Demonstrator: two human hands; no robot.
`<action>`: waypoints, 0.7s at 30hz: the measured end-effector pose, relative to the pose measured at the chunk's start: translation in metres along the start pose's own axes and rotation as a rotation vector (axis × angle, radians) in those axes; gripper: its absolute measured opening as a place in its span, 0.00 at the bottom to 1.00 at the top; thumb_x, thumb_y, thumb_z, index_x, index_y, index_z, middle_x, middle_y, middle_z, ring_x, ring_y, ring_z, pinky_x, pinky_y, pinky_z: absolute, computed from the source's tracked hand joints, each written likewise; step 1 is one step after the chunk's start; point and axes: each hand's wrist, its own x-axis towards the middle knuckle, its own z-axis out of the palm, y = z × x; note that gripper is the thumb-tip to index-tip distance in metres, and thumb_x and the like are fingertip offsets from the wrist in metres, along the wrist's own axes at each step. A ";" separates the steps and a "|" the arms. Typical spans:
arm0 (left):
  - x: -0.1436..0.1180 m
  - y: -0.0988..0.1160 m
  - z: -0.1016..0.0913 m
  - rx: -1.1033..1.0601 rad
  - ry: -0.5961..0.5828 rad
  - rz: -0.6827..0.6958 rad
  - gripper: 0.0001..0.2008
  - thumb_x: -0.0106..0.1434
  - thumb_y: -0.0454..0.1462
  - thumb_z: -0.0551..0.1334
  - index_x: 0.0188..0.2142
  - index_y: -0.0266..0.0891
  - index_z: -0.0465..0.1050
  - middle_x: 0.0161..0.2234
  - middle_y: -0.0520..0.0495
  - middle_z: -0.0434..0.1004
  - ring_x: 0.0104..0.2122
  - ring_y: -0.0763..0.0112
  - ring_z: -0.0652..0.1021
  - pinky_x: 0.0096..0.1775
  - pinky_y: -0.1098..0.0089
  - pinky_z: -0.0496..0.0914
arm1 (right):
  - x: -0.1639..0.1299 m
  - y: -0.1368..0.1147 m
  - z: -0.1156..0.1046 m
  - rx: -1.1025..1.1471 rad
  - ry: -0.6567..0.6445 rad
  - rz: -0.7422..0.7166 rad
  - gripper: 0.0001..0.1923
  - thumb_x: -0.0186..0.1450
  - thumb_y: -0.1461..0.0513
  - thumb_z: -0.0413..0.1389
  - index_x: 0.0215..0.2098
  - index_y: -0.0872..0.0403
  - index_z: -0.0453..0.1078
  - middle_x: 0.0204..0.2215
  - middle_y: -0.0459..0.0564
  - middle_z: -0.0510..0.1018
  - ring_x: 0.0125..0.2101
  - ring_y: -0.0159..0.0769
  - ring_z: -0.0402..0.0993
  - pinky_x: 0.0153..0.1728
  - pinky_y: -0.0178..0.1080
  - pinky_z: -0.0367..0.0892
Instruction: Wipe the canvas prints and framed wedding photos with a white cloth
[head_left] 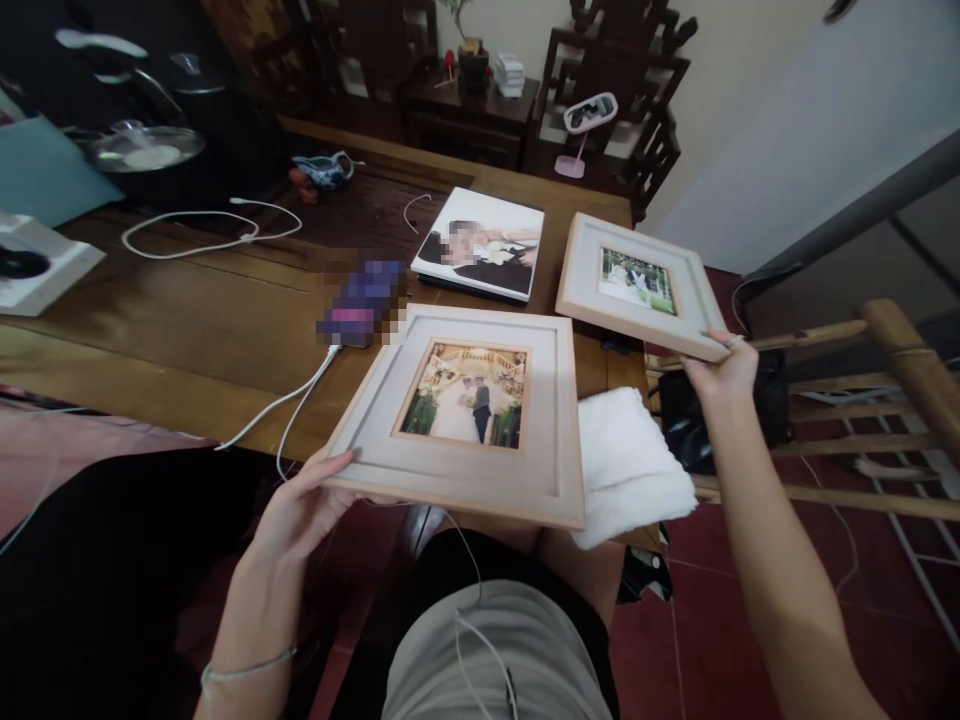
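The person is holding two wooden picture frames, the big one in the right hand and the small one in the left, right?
Not quite. In the head view the left hand holds the big pale wooden picture frame, and the right hand holds the small pale wooden picture frame. Both frames are held, as you said.

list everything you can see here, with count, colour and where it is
large picture frame: 1, pale wood, near table edge, held by left hand
small picture frame: 1, pale wood, right end of table, held by right hand
photo album: 1, white cover, flat on table behind the frames
towel: 1, white, folded, table's near right corner
phone: 1, blurred, purple, mid table, cable plugged in
cables: 2, white, one looped far left, one off the near edge
mirror: 1, pink, beyond the table
table: 1, brown wood
chairs: dark wood, at back
left hand: 1, grips the large frame's near left corner
right hand: 1, grips the small frame's near right corner
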 end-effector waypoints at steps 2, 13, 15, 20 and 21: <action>0.001 0.000 -0.002 -0.007 0.013 -0.008 0.07 0.48 0.26 0.66 0.28 0.32 0.79 0.28 0.43 0.82 0.23 0.58 0.81 0.29 0.58 0.81 | 0.003 0.002 0.003 0.080 0.009 0.106 0.08 0.57 0.65 0.52 0.21 0.54 0.58 0.26 0.46 0.75 0.35 0.38 0.77 0.38 0.45 0.69; 0.004 -0.002 -0.016 -0.049 0.091 -0.064 0.06 0.47 0.26 0.66 0.27 0.30 0.79 0.25 0.43 0.82 0.21 0.58 0.80 0.24 0.63 0.80 | 0.041 0.041 0.030 0.308 0.102 0.258 0.13 0.47 0.70 0.51 0.32 0.53 0.64 0.31 0.42 0.74 0.33 0.34 0.74 0.32 0.38 0.73; 0.005 -0.003 -0.016 -0.052 0.095 -0.059 0.05 0.47 0.26 0.66 0.27 0.31 0.79 0.25 0.44 0.82 0.20 0.59 0.80 0.23 0.65 0.80 | 0.048 0.050 0.032 0.318 0.102 0.218 0.16 0.46 0.70 0.52 0.34 0.53 0.66 0.33 0.44 0.75 0.34 0.36 0.73 0.29 0.37 0.73; 0.005 -0.005 -0.015 -0.025 0.079 -0.041 0.07 0.47 0.26 0.67 0.28 0.32 0.79 0.27 0.45 0.82 0.22 0.61 0.81 0.25 0.68 0.80 | 0.062 0.063 0.036 0.167 0.079 0.125 0.18 0.47 0.69 0.53 0.38 0.52 0.69 0.34 0.45 0.75 0.33 0.34 0.72 0.26 0.34 0.71; 0.006 -0.005 -0.015 -0.016 0.069 -0.044 0.07 0.47 0.26 0.68 0.28 0.31 0.79 0.27 0.45 0.82 0.22 0.60 0.81 0.26 0.66 0.80 | 0.065 0.066 0.036 0.073 0.074 0.066 0.18 0.48 0.68 0.53 0.38 0.53 0.70 0.34 0.45 0.76 0.34 0.34 0.73 0.28 0.34 0.71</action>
